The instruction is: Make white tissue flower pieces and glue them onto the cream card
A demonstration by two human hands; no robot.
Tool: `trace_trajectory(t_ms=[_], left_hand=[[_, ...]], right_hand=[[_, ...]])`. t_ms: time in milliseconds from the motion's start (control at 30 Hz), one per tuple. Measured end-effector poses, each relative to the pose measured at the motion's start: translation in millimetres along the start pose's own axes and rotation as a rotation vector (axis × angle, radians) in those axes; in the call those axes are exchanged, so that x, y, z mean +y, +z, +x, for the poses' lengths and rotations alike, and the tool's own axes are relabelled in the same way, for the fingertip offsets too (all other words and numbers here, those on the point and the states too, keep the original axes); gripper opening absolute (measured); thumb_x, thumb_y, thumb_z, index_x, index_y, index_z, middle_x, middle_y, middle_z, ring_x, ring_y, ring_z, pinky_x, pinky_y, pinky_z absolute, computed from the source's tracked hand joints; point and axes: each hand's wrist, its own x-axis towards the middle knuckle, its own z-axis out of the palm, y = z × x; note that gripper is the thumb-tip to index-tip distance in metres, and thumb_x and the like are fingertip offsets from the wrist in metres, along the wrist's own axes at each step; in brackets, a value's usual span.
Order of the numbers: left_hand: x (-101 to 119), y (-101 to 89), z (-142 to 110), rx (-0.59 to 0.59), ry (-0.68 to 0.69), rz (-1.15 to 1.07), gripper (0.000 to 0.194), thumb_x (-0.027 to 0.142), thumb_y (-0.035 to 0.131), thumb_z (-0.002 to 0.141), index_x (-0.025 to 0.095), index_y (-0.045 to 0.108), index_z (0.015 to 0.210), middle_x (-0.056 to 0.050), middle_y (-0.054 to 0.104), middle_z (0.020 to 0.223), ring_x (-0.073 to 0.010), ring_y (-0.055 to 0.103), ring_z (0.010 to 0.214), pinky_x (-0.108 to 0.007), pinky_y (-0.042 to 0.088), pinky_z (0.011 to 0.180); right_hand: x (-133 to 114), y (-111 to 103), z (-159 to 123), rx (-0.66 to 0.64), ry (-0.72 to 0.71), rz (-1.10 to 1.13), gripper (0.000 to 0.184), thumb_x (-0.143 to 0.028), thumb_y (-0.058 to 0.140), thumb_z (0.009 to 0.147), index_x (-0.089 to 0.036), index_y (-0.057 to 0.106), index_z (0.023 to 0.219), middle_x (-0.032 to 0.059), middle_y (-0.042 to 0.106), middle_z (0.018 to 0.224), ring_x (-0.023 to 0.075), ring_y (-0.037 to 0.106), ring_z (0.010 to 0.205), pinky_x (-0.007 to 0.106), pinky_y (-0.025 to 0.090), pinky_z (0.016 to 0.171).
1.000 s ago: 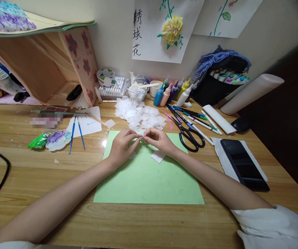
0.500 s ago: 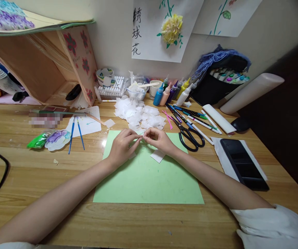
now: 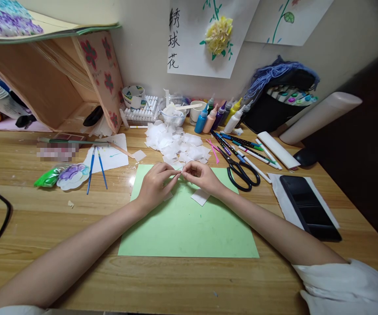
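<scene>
where the two hands meet above the far part of a green sheet (image 3: 189,232), a small white bit (image 3: 181,172) sits between their fingertips, mostly hidden by them. left hand (image 3: 156,183): thumb and forefinger closed together at the tips, pinching the bit from the left. right hand (image 3: 203,177): thumb and forefinger likewise brought together, pinching it from the right. a white paper square (image 3: 200,197) lies on the sheet at the near side of the right hand, partly covered by it; a pale piece (image 3: 168,197) shows just beside the left hand. the sheet rests on a wooden table (image 3: 189,284). far of the hands: a heap of white paper pieces (image 3: 175,142), with a bowl (image 3: 173,122) and paint bottles (image 3: 219,118) beyond. right: black-handled scissors (image 3: 249,173) at the sheet's far right edge, pens (image 3: 256,156) farther off, and a black case (image 3: 310,210) on white paper. left: two blue brushes (image 3: 91,170), well apart from the hands.
</scene>
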Motion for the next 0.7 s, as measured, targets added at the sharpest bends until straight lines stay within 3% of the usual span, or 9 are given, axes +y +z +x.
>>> trace_trajectory(t_ms=[700], left_hand=[[-0.3, -0.7, 0.1, 0.005, 0.001, -0.003, 0.016, 0.023, 0.055, 0.085, 0.018, 0.068, 0.093, -0.005, 0.061, 0.079, -0.0154, 0.054, 0.077, -0.028, 0.044, 0.067]], right_hand=[[-2.1, -0.1, 0.5, -0.012, 0.004, 0.014, 0.017, -0.032, 0.061, 0.078, -0.016, 0.056, 0.077, 0.0, 0.056, 0.072, 0.0108, 0.052, 0.065, 0.024, 0.042, 0.061]])
